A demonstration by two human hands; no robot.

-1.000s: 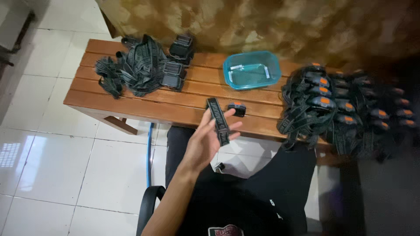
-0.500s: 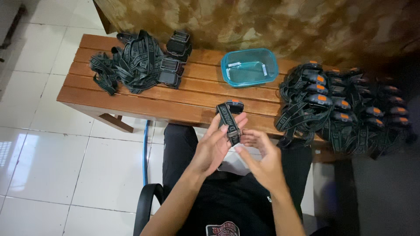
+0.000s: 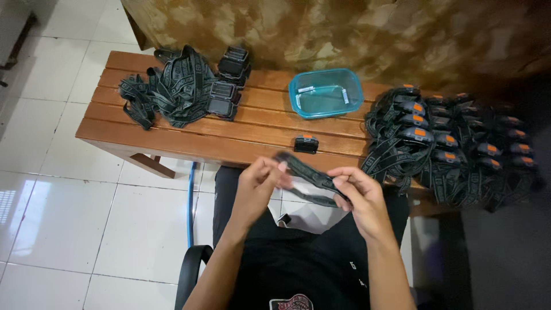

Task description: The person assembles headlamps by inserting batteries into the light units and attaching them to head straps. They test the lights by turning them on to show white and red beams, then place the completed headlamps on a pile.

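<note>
Strap (image 3: 310, 175), a dark woven elastic band, stretches between both hands above the lap, just off the wooden bench (image 3: 172, 138) edge. Left hand (image 3: 258, 186) pinches its end at 9 o'clock; right hand (image 3: 361, 198) pinches the other at 3. At 12 sits a small black lamp unit (image 3: 306, 143), beyond it a translucent blue rectangular tub (image 3: 326, 93) holding a few small pale pieces. Loose straps (image 3: 172, 89) pile at 10, finished headlamps (image 3: 447, 143) at 2.
</note>
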